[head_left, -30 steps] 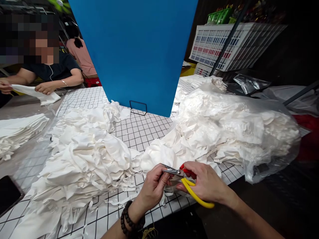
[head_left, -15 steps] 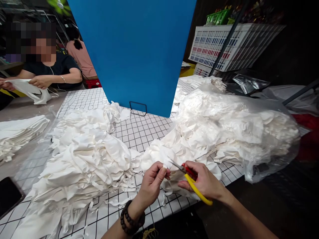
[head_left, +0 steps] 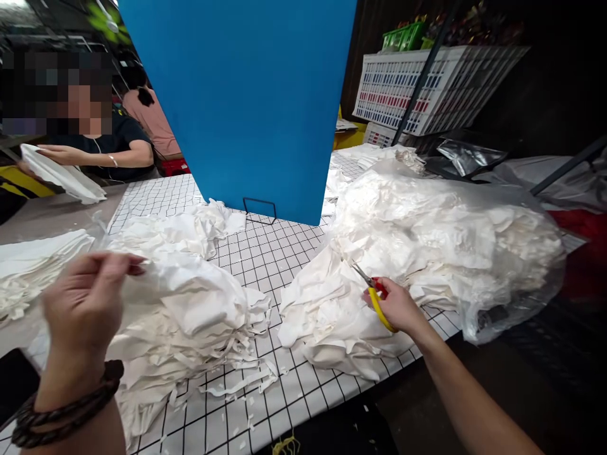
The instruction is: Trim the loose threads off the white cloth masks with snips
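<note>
My right hand (head_left: pixel 397 306) holds small scissors (head_left: pixel 373 292) with a yellow and red handle, blades pointing up-left over the right pile of white cloth pieces (head_left: pixel 332 309). My left hand (head_left: pixel 83 309), with a bead bracelet at the wrist, is raised at the left over the left pile of white cloth (head_left: pixel 184 316); its fingers pinch the edge of a white piece lying on that pile. A clear plastic bag full of white cloth (head_left: pixel 455 234) lies just beyond my right hand.
The table has a black-and-white grid cover (head_left: pixel 265 246). A blue board (head_left: pixel 246 101) stands upright at the back. Another person (head_left: pixel 102 136) at the far left handles a white piece. Stacked white cloth (head_left: pixel 33 259) lies left; white crates (head_left: pixel 417 88) stand back right. Cloth scraps litter the front edge.
My left hand left the spot beside the scissors and swung far left to the left pile with a white piece. My right hand moved up and right with the scissors.
</note>
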The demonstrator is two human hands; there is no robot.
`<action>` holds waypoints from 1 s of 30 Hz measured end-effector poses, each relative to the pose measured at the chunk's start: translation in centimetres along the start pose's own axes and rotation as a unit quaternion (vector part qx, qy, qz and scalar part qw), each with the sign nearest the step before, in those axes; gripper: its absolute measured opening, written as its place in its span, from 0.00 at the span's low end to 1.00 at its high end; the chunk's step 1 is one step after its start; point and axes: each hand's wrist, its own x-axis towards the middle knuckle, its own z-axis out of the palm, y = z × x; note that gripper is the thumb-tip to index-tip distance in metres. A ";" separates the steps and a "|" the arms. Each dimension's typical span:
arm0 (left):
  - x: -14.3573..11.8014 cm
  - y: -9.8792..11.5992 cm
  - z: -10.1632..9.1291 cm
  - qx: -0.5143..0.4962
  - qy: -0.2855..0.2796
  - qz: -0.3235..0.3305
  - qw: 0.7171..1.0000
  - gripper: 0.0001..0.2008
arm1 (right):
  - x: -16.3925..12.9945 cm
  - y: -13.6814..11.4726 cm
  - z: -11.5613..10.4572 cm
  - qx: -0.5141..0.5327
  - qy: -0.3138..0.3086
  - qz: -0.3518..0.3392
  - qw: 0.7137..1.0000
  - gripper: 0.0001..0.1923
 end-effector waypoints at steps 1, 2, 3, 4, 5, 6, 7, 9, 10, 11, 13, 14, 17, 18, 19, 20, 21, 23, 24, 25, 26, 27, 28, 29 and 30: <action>-0.4 -0.6 0.1 0.107 -0.057 -0.032 0.992 0.12 | 0.2 -0.3 0.6 -0.004 -0.004 -0.002 1.000 0.15; -1.1 -1.1 0.6 0.199 -0.108 -0.047 0.973 0.14 | 0.4 -0.7 1.3 -0.011 -0.009 -0.005 1.000 0.14; -2.2 -1.4 1.5 0.263 -0.134 -0.055 0.954 0.18 | 0.6 -1.2 2.0 -0.019 -0.014 -0.009 1.000 0.14; -3.6 -1.6 2.6 0.292 -0.152 -0.040 0.943 0.23 | 0.8 -1.7 2.8 -0.028 -0.017 -0.013 0.999 0.13; -5.3 -1.7 3.9 0.296 -0.148 -0.005 0.944 0.26 | 1.1 -2.2 3.5 -0.036 -0.020 -0.017 0.999 0.12; -7.1 -1.6 5.5 0.278 -0.153 0.040 0.948 0.27 | 1.4 -2.6 4.2 -0.044 -0.020 -0.020 0.999 0.11; -9.0 -1.4 7.0 0.242 -0.179 0.080 0.950 0.26 | 1.7 -2.9 4.8 -0.051 -0.020 -0.022 0.998 0.10; -12.7 -1.2 10.2 0.156 -0.316 0.121 0.928 0.19 | 2.4 -3.4 5.6 -0.060 -0.021 -0.028 0.998 0.07; -14.4 -1.3 11.6 0.114 -0.406 0.125 0.898 0.17 | 2.7 -3.6 5.6 -0.060 -0.023 -0.033 0.997 0.07; -15.8 -1.4 12.8 0.090 -0.461 0.118 0.875 0.15 | 3.0 -3.7 5.5 -0.059 -0.025 -0.038 0.997 0.07; -17.9 -1.9 14.6 0.076 -0.488 0.115 0.862 0.12 | 3.4 -3.7 4.6 -0.051 -0.022 -0.042 0.998 0.09; -18.7 -2.2 15.2 0.077 -0.480 0.113 0.867 0.11 | 3.6 -3.6 4.0 -0.047 -0.015 -0.039 0.998 0.11; -19.7 -3.0 15.9 0.071 -0.449 0.108 0.884 0.07 | 3.8 -3.5 2.1 -0.033 0.008 -0.028 0.999 0.14; -19.9 -3.2 16.0 0.066 -0.443 0.106 0.888 0.06 | 3.7 -3.5 1.9 -0.026 0.002 -0.029 0.999 0.14; -20.0 -3.4 16.0 0.060 -0.437 0.104 0.892 0.06 | 3.6 -3.6 1.9 -0.019 -0.014 -0.035 0.999 0.13; -20.0 -3.5 16.0 0.054 -0.431 0.103 0.895 0.06 | 3.4 -3.8 2.2 -0.009 -0.038 -0.043 0.998 0.12; -20.0 -3.6 16.0 0.047 -0.425 0.101 0.898 0.06 | 3.2 -4.0 2.8 0.002 -0.063 -0.052 0.997 0.11; -19.9 -3.6 15.9 0.034 -0.410 0.098 0.906 0.05 | 2.8 -4.4 4.5 0.025 -0.100 -0.066 0.993 0.10; -19.7 -3.7 15.9 0.028 -0.401 0.095 0.911 0.05 | 2.8 -4.6 5.4 0.036 -0.107 -0.069 0.991 0.10; -19.5 -3.7 15.7 0.022 -0.392 0.092 0.915 0.05 | 2.8 -4.7 6.1 0.049 -0.107 -0.070 0.991 0.10; -19.2 -3.7 15.6 0.016 -0.382 0.087 0.920 0.05 | 3.0 -4.7 6.6 0.063 -0.102 -0.068 0.990 0.10; -18.9 -3.6 15.3 0.010 -0.370 0.081 0.925 0.05 | 3.4 -4.6 6.8 0.080 -0.094 -0.065 0.990 0.10; -18.5 -3.6 15.1 0.003 -0.359 0.073 0.930 0.06 | 3.8 -4.6 6.6 0.100 -0.082 -0.061 0.990 0.10; -18.1 -3.4 14.8 -0.003 -0.348 0.063 0.935 0.07 | 4.3 -4.4 6.1 0.124 -0.067 -0.058 0.988 0.11; -17.7 -3.3 14.6 -0.010 -0.338 0.053 0.939 0.08 | 4.8 -4.3 5.4 0.150 -0.049 -0.056 0.986 0.12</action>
